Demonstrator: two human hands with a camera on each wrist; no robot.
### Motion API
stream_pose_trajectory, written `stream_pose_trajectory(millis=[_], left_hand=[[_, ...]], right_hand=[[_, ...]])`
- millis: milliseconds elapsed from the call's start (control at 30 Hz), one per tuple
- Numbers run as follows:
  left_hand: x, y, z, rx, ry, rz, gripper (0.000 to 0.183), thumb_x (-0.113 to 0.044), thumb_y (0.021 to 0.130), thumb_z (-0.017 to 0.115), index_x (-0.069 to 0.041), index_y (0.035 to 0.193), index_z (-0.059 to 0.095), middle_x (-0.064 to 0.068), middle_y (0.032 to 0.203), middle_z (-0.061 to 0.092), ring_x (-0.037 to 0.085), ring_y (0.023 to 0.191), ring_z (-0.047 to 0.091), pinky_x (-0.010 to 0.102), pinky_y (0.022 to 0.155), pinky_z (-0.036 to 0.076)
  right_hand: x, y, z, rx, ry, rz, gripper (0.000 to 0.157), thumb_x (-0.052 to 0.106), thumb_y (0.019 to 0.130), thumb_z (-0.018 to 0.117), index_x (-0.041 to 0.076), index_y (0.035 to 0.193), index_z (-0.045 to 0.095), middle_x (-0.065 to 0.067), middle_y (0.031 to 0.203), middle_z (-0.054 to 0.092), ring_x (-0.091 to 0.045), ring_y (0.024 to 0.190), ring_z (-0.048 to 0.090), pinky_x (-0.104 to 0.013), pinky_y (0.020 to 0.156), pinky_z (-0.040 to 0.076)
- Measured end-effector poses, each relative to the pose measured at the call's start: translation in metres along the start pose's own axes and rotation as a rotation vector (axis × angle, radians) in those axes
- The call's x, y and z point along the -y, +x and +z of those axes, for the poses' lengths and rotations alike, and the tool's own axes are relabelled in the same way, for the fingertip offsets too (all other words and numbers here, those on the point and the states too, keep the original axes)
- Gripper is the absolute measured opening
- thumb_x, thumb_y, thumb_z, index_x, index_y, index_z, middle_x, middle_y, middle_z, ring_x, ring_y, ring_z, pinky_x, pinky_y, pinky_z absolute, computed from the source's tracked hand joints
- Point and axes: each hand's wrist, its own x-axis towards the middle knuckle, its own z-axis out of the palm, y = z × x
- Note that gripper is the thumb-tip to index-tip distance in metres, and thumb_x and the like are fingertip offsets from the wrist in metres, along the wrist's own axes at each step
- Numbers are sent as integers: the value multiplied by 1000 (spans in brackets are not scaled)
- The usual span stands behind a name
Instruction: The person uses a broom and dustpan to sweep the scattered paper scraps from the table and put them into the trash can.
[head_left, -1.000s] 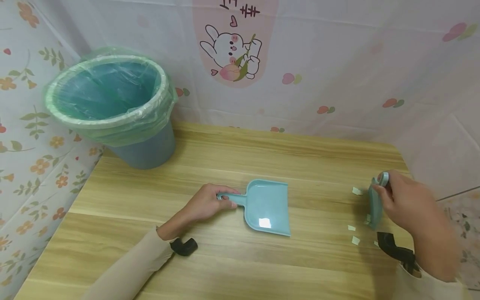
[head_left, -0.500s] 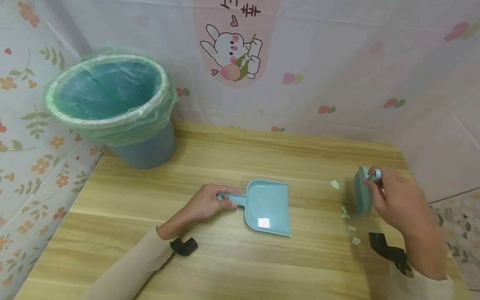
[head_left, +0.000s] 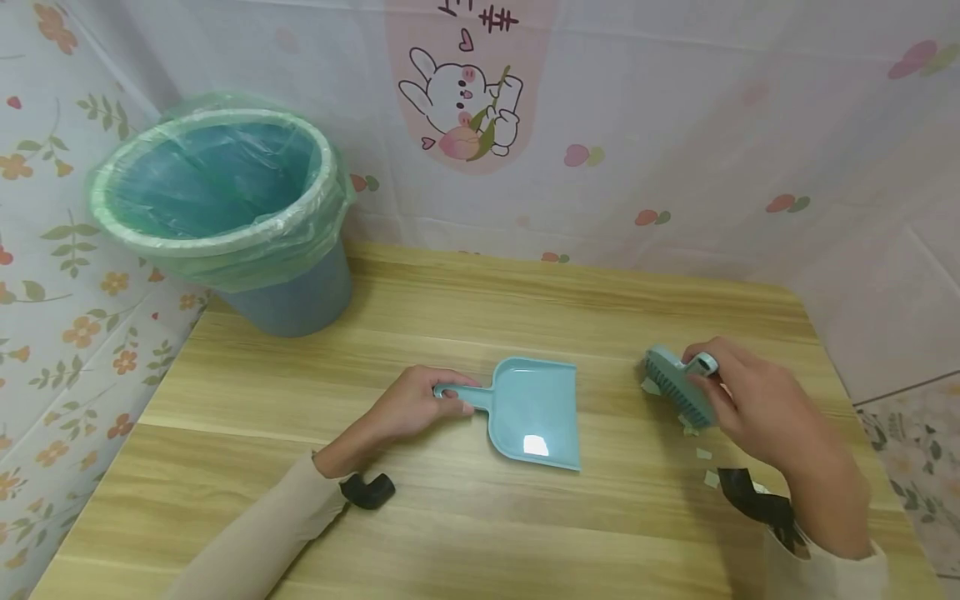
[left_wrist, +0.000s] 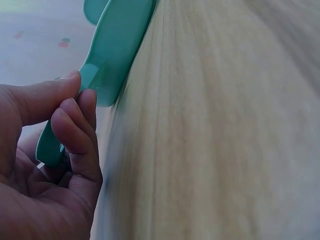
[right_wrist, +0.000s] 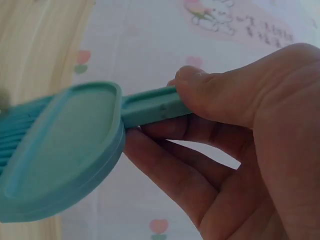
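While pinching dustpan (head_left: 528, 408) in left hand (head_left: 418, 406), brush (head_left: 678, 387) in right hand (head_left: 765, 408), swept some scraps (head_left: 651, 387) leftward, narrowing the gap!

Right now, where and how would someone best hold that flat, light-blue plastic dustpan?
Probably by pinching the slim handle of the dustpan, coming from the person's left: the handle sticks out that way, opposite the wide, straight front edge facing the small pale-green scraps. The bare left hand grips it there.

The right hand (head_left: 768, 412) has brought the brush (head_left: 681, 387) left, nearer the dustpan (head_left: 532, 412); the top scrap (head_left: 650, 387) has shifted left too.
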Motion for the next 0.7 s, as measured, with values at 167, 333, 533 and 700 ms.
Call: stream_pose_trajectory(millis=[167,333,533,700], left_hand=[[1,0,0,0,-5,-1,28,-17,96,85,-14,124,85,-5,82,65,16,80,53,34,76,45],[1,1,0,1,-10,-1,28,-17,96,85,-14,124,85,-5,81,65,16,79,52,33,75,44],[1,1,0,2,-14,1,28,-17,95,85,-14,124,85,-5,80,64,16,78,51,32,74,43],[1,0,0,1,-14,1,29,-17,95,85,-15,124,85,-5,82,65,16,80,52,33,76,44]], right_hand=[[7,-3,-13,22,-72,104,16,10,111,65,-2,122,63,-8,91,69,-18,67,60,-33,53,47],[1,-10,-21,20,-155,130,35,27,118,53,-7,116,59,-3,80,58,-16,65,50,-33,52,40],[-5,-9,-11,41,-138,112,42,36,119,49,-4,111,59,3,75,51,-9,63,42,-33,52,39],[-2,2,5,-50,-99,18,66,56,118,31,-3,110,60,1,77,55,-10,62,46,-33,49,41]])
